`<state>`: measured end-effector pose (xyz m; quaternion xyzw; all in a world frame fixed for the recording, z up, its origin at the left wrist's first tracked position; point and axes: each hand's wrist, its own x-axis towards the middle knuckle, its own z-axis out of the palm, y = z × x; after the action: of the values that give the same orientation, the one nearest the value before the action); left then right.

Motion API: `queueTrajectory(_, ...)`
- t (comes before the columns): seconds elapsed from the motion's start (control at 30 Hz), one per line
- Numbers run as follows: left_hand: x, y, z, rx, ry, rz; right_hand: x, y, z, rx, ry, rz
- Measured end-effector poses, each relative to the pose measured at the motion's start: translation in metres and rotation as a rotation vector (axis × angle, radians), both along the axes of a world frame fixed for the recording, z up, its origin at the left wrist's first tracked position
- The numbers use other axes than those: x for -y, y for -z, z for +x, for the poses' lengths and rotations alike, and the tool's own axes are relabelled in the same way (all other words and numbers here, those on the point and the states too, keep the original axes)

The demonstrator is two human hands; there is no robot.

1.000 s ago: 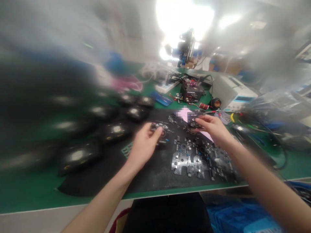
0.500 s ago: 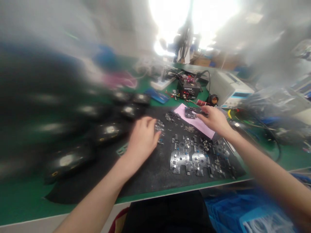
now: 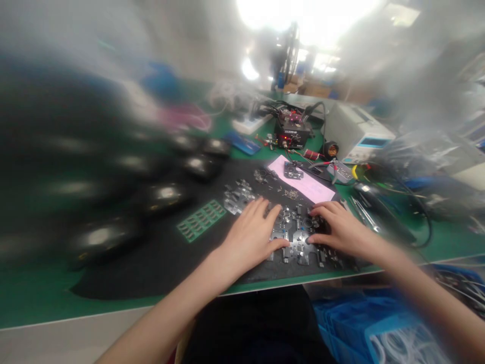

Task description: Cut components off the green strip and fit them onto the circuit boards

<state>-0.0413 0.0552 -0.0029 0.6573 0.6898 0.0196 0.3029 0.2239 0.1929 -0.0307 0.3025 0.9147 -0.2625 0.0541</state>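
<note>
Resting both hands flat on the metal boards (image 3: 299,242), I had my left hand (image 3: 252,237) spread and my right hand (image 3: 337,230) curled over them. Sorting seemed underway; next I would need a firm pinch on one board, toward twelve o'clock of the black mat (image 3: 159,258).

Electronics workshop, soldering station (image 3: 292,136), circuit boards (image 3: 295,237)

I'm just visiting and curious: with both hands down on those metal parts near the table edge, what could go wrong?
The metal plates lie near the bench edge, so the left hand or right hand might nudge one off. Tiny loose parts beside the pink sheet could scatter if brushed.
</note>
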Motion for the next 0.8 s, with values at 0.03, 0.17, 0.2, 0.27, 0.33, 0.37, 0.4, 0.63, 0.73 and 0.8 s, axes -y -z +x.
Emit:
queueTrajectory(0.03,0.000,0.001,-0.001,0.007,-0.010,-0.001,-0.001,0.001,0.000,-0.008,0.003,-0.003)
queueTrajectory(0.17,0.002,0.003,-0.004,0.020,-0.040,0.044,-0.005,0.000,0.002,-0.047,0.027,0.009)
queueTrajectory(0.2,0.002,0.002,-0.004,0.021,-0.051,0.065,-0.005,-0.003,0.002,-0.061,0.038,0.018)
queueTrajectory(0.27,0.001,-0.003,-0.002,0.048,-0.115,0.120,-0.004,-0.012,0.004,-0.100,0.067,0.050)
queueTrajectory(0.33,-0.001,-0.008,0.002,0.181,-0.286,0.132,-0.001,-0.025,0.004,-0.163,0.080,0.141)
queueTrajectory(0.37,-0.003,-0.011,0.004,0.316,-0.397,0.099,0.001,-0.032,0.004,-0.202,0.077,0.205)
queueTrajectory(0.4,-0.005,-0.014,0.007,0.479,-0.501,0.042,0.002,-0.039,0.003,-0.245,0.077,0.275)
queueTrajectory(0.63,-0.008,-0.020,0.010,0.860,-0.773,0.005,-0.002,-0.060,0.007,-0.400,0.165,0.537)
queueTrajectory(0.73,-0.008,-0.028,-0.001,0.853,-1.017,0.028,0.000,-0.052,0.013,-0.537,0.560,0.370)
queueTrajectory(0.8,-0.011,-0.039,-0.008,0.943,-1.125,-0.004,0.007,-0.047,0.009,-0.597,0.839,-0.233)
